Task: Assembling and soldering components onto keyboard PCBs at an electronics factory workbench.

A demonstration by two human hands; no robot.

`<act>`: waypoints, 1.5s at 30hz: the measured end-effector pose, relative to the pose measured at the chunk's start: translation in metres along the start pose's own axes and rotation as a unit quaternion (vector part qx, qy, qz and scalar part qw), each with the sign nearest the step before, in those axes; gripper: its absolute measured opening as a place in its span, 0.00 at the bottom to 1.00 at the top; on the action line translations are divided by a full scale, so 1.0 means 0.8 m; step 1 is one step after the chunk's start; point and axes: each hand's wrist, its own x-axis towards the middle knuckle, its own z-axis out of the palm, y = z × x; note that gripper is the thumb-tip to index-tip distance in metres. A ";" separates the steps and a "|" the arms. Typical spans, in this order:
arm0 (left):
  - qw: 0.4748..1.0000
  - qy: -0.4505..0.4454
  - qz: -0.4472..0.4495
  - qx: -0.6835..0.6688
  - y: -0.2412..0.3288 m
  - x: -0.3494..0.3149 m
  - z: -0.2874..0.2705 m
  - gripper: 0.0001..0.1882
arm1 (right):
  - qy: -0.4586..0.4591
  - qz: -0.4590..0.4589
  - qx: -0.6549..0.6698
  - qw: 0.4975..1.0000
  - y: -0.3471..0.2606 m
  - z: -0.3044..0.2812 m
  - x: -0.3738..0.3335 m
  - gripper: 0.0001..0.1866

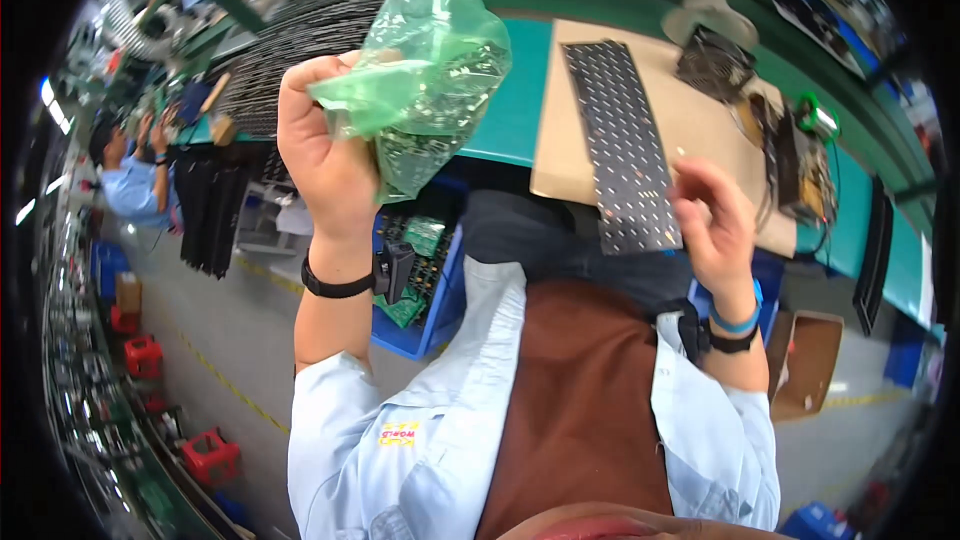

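My left hand (335,155) is raised and closed on the gathered edge of a green see-through plastic bag (440,50). Through the film show many small dark and shiny pieces, too blurred to name. My right hand (718,225) hovers at the right edge of a long black panel (625,140), its fingers loosely curled and apart with nothing visible between them. Rows of small light-coloured pieces dot the panel, which lies on a tan board (565,165) and reaches past its near edge toward my lap.
Below my left wrist, a blue bin (415,345) holds circuit boards. A small black fan (715,62) and a soldering-wire spool (820,118) stand on the green bench (515,130). Stacked black strips (300,30) lie at the far left, with a co-worker (135,180) beyond.
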 end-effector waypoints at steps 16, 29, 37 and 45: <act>0.947 -0.207 0.075 0.234 -0.152 -0.031 0.081 0.26 | -0.102 0.132 0.268 0.949 0.048 0.062 0.091 0.42; 0.888 -0.051 -0.390 -0.239 -0.190 -0.055 0.040 0.55 | -0.051 0.152 0.268 0.950 0.081 0.088 0.106 0.41; 0.855 -0.037 -0.448 -0.261 -0.205 -0.061 0.012 0.34 | -0.005 0.098 0.111 0.989 0.074 0.097 0.130 0.37; 0.875 0.006 -0.427 -0.227 -0.209 -0.056 0.017 0.31 | 0.026 -0.120 -0.195 0.973 0.049 0.065 0.133 0.21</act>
